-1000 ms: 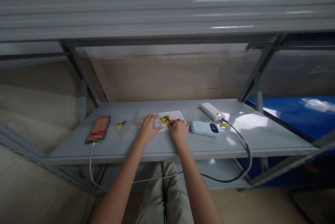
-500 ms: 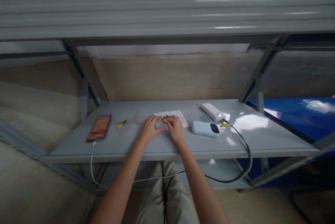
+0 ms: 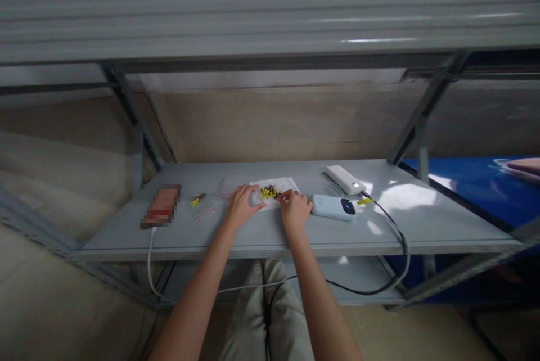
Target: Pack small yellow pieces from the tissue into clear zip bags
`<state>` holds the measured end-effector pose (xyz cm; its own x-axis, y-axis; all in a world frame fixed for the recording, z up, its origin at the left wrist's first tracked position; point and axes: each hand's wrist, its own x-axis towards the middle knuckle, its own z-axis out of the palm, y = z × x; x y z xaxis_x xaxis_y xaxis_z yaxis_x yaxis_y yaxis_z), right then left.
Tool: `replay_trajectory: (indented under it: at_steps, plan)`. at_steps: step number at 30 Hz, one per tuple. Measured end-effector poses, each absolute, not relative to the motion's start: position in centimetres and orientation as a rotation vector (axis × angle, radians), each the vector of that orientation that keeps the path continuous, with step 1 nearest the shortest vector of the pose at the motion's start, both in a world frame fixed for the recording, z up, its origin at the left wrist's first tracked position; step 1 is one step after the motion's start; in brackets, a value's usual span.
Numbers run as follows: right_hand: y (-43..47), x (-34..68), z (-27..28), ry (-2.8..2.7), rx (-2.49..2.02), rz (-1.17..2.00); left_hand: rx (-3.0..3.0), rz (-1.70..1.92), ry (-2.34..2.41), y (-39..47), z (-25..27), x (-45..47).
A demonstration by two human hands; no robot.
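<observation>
On a white sheet (image 3: 291, 184) lies a loose pile of small yellow and dark pieces (image 3: 270, 191). My left hand (image 3: 242, 207) is at the sheet's left edge, thumb and fingers curved around a small clear plastic bag (image 3: 255, 197). The bag's outline is faint. At the right side of the pile is my right hand (image 3: 296, 210), its fingertips pinched together close to the dark pieces. Whatever sits in that pinch is too small to make out.
Left of my hands are a few more yellow and dark pieces (image 3: 196, 199) and clear bags with red stripes (image 3: 206, 214). A phone-like, pixelated object (image 3: 161, 206) is cabled at far left. Right are a pale blue device (image 3: 331, 207), a white power bank (image 3: 343, 179) and cables (image 3: 390, 223).
My right hand has moved right, away from the left hand, uncovering the pile of yellow and dark pieces. My left hand stays nearly in place.
</observation>
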<state>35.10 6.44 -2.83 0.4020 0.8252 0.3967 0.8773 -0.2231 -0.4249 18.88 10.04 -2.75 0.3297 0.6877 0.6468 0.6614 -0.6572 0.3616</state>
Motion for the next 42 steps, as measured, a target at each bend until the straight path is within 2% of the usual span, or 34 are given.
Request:
replay_trajectory:
  at_steps: [10,18,24,27,33,42]
  plan:
    - [6.6,35.2,-3.0,-1.384,-2.04,-0.098,2.546,1.229,1.254,10.0,-2.8,18.9]
    - [7.7,35.2,-2.9,-1.722,-1.481,0.231,2.566,1.215,1.199,10.1,-3.0,19.0]
    - [7.7,35.4,-3.1,-1.469,-1.655,0.136,2.539,1.262,1.204,10.2,-3.0,18.9]
    - [7.5,35.4,-3.1,-1.476,-1.711,0.155,2.518,1.279,1.201,10.2,-2.9,18.9]
    - [7.3,35.5,-3.4,-1.391,-1.904,-0.001,2.524,1.263,1.223,10.2,-2.9,18.9]
    - [8.2,36.2,-4.8,-1.287,-1.743,0.073,2.522,1.255,1.225,10.4,-3.0,18.8]
